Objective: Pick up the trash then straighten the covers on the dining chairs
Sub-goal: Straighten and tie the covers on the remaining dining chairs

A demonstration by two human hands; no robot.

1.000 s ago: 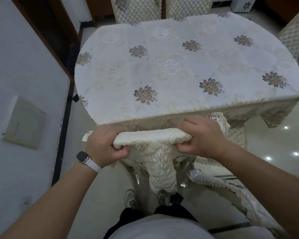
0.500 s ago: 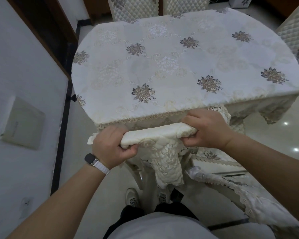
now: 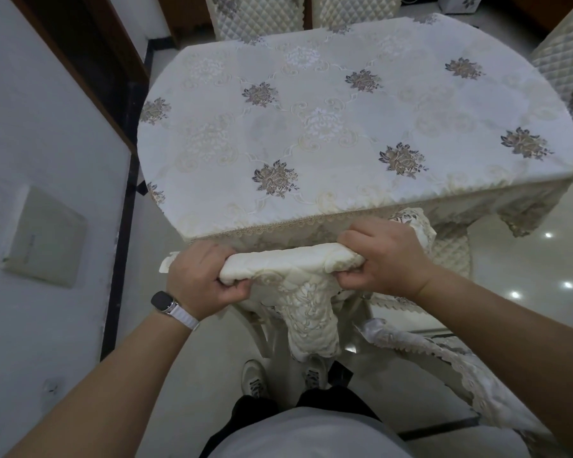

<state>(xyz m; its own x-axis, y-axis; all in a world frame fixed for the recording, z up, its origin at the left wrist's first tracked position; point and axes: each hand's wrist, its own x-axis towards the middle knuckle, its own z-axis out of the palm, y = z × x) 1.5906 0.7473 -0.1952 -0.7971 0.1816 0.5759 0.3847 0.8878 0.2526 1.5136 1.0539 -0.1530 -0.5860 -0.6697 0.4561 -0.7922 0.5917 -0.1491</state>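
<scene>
Both hands grip the bunched cream chair cover (image 3: 298, 262) atop the chair back against the dining table (image 3: 344, 127), left hand (image 3: 201, 282) and right hand (image 3: 387, 256) fingers curled round its ends — straightening step; next probably pulling it down evenly.

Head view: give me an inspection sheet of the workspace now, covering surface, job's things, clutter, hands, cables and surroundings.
Surface: floral tablecloth lies flat over the tabletop, edges hanging.
Job's things: chair cover bunched in a roll between the hands; its embroidered flap hangs below. No trash in view.
Clutter: nothing seen.
Hands: left hand and right hand each grip an end of the roll.
Cables: nothing seen.
Surroundings: quilted chairs beyond the table, wall plate at left, glossy floor at right.
</scene>
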